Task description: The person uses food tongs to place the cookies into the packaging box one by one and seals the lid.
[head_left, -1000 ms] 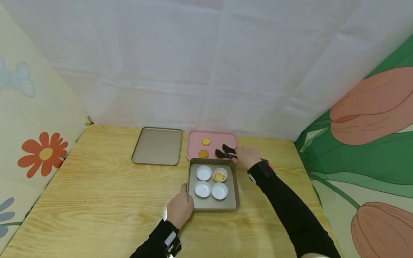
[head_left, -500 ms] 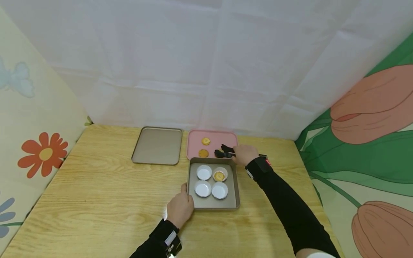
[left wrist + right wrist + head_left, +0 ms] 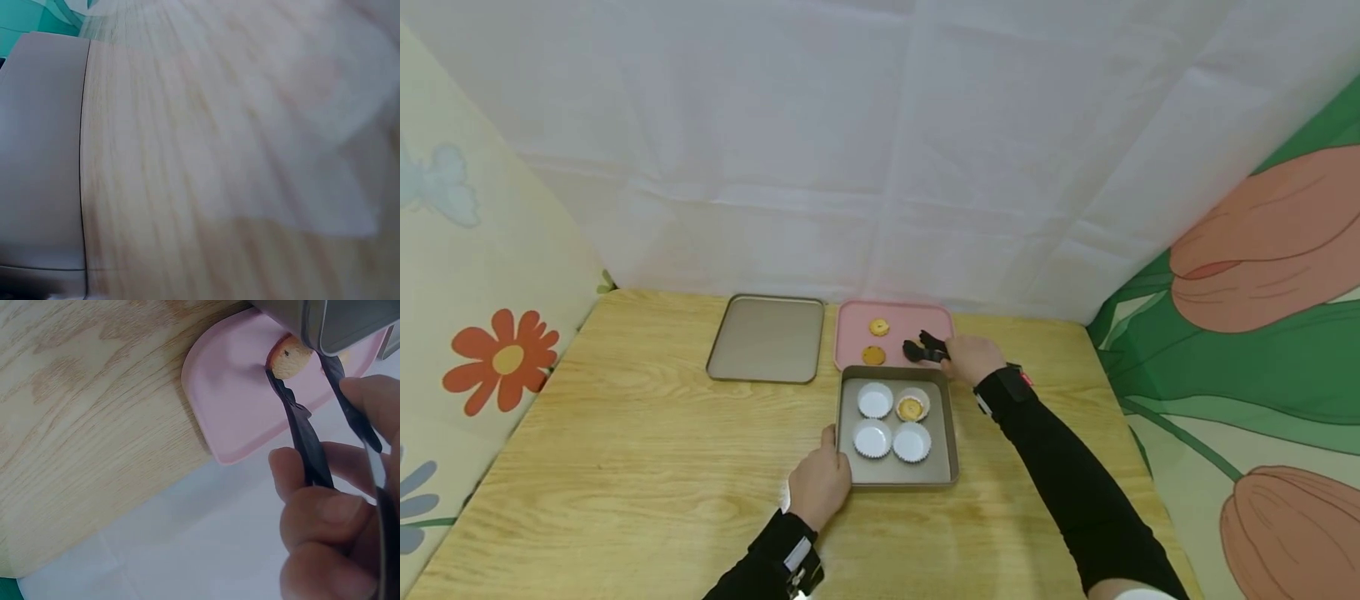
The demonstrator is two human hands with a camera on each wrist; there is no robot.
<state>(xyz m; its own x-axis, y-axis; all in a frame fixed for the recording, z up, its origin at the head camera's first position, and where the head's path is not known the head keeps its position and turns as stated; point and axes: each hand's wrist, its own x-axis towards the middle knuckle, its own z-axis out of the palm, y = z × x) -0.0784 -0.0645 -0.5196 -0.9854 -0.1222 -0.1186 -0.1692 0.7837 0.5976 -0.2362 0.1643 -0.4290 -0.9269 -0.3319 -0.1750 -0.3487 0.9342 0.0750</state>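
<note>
At the left of the wooden surface point(image 3: 647, 433), a flat baking sheet point(image 3: 766, 339) lies toward the far edge. Nearer, the left hand point(image 3: 818, 483) grips the near-left corner of a square baking pan point(image 3: 943, 450), thumb along its left wall; its other fingers are hard to make out, and its wrist view is hazy, with only the pan's outer wall and bare wood discernible. The pan, between the hands, bears four white fluted cups point(image 3: 872, 439), the far-right one containing a small tart point(image 3: 911, 409). Just beyond sits a pink tray point(image 3: 850, 321), its near edge hidden by the pan, with two cookies point(image 3: 873, 356) on its left. At its right, a third cookie point(image 3: 291, 358) lies between the parted tips of black tongs point(image 3: 306, 440), one touching it; the other's contact is unclear behind the pan's corner. The right hand point(image 3: 976, 361), fingers curled, holds the tongs, their handles partly covered.
</note>
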